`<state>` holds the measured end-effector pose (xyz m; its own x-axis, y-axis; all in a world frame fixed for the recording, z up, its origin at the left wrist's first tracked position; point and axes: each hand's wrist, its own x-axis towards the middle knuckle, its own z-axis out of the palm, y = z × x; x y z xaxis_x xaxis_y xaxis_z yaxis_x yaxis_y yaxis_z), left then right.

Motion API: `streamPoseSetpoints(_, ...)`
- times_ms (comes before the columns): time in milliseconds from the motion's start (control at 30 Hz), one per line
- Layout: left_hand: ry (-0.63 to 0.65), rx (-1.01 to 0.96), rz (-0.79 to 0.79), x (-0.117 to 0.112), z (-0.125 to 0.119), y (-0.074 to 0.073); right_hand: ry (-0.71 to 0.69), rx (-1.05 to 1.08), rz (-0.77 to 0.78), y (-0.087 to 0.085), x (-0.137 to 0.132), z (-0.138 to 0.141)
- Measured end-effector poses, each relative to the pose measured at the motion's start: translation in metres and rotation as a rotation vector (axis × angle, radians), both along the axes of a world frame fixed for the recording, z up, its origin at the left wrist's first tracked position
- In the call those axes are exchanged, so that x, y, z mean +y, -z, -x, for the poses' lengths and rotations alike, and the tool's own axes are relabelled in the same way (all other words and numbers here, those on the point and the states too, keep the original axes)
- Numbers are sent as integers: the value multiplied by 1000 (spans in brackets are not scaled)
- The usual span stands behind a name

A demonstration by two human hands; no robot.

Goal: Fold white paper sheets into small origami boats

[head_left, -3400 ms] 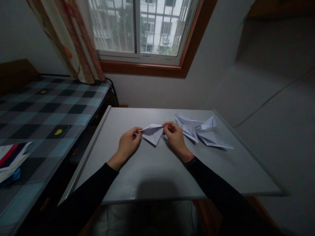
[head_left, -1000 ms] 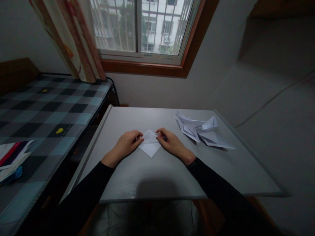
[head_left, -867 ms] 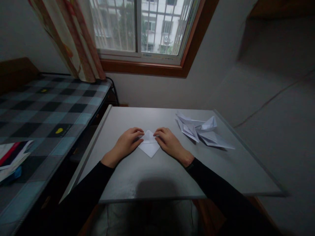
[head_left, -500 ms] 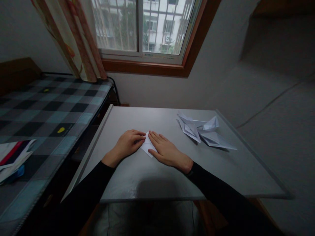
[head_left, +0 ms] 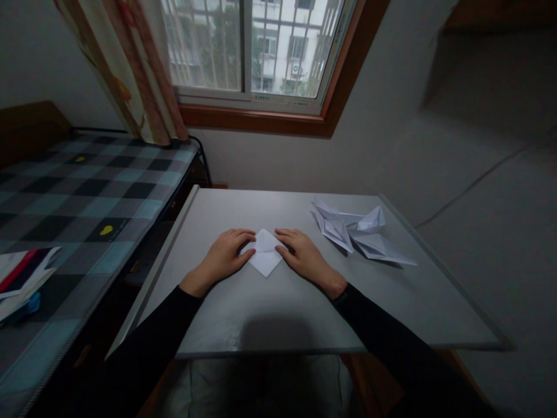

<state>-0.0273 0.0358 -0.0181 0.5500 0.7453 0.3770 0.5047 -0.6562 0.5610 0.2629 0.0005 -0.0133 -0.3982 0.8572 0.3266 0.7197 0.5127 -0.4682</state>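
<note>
A small piece of white folded paper [head_left: 266, 264] lies flat on the table as a diamond, with a crease line across its middle. My left hand [head_left: 226, 253] grips its left corner, thumb below and fingers above. At the opposite corner my right hand [head_left: 307, 259] has hold of it in the same way, the fingers curled. Both side corners are partly covered by the fingertips.
The white table [head_left: 217, 325] carries several larger folded white paper shapes [head_left: 361, 229] at its back right. To the left stands a bed with a checked cover [head_left: 100, 197], and papers [head_left: 26, 273] lie on it. A window [head_left: 248, 52] is behind the table.
My right hand, flat over the paper before, has drawn back to its right corner and curled its fingers. More of the paper shows. The left hand has barely moved.
</note>
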Motion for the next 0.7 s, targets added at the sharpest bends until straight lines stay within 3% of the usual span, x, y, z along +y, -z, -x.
streamPoseSetpoints(133, 10, 22, 0, -1, 0, -2, -33, 151, 23, 0, 0, 2)
streamPoseSetpoints(467, 5, 88, -56, -1, -3, -2, -78, 245, 159, -1, -7, 8)
streamPoseSetpoints(700, -22, 122, -76, -4, -6, -6, -62, 335, 142, 2, -9, 15)
